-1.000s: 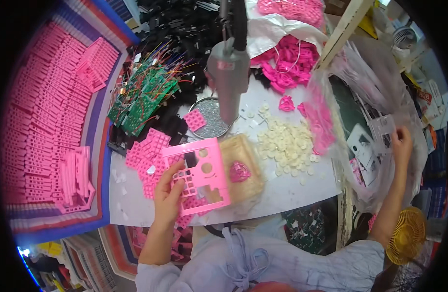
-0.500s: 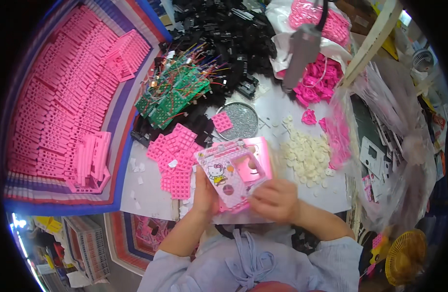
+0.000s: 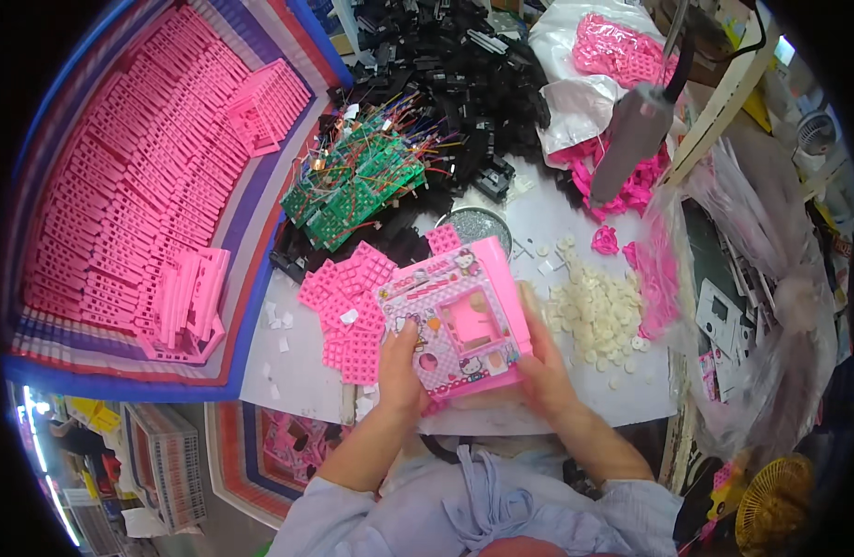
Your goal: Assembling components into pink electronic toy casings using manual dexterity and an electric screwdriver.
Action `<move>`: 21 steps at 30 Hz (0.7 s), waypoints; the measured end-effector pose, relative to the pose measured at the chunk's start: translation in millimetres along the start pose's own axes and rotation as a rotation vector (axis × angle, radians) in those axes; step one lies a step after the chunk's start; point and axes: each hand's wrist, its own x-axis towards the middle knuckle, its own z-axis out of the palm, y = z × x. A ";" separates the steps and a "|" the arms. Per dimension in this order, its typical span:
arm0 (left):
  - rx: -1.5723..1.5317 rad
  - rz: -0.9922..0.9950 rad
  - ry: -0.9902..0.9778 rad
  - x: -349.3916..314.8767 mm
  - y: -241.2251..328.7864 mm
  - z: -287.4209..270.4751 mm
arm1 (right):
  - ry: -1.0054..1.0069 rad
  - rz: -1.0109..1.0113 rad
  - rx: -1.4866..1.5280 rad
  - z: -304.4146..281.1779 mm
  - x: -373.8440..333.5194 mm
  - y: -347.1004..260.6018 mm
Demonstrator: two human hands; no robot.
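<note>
- pink toy faceplate (image 3: pixel 457 320), cartoon stickers on its front, held above the white tabletop (image 3: pixel 297 362) before us.
- left hand (image 3: pixel 401 371) grips its lower left edge; right hand (image 3: pixel 543 371) clasps its right side.
- clear bag of pink parts (image 3: pixel 613 51) lies far right; white discs (image 3: pixel 594 311) sit beside.

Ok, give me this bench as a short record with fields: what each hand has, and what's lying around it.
left hand: grips left edge of pink toy housing
right hand: grips its right edge
housing: face up, rectangular window open
left of it: pink keypad pieces
right of it: pile of white buttons
behind: green circuit boards, black parts
far left: rows of pink parts
</note>
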 end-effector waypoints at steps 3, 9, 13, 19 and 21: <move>0.098 0.171 0.027 1.6 -2.4 5.6 | 0.166 -0.420 -0.642 -6.4 4.3 -3.4; 0.708 0.561 -0.298 -11.1 -10.2 -9.3 | 0.091 -0.328 -0.909 17.6 19.5 -18.4; 0.721 0.554 -0.408 -12.0 24.5 -11.9 | 0.001 -0.614 -1.069 19.3 22.6 -60.2; 0.274 -0.125 -0.263 6.3 10.1 -41.2 | -0.546 -1.138 -1.520 66.4 36.4 -100.6; 0.140 -0.268 -0.193 7.2 -3.1 -44.5 | -0.703 -0.961 -1.682 72.3 37.5 -65.4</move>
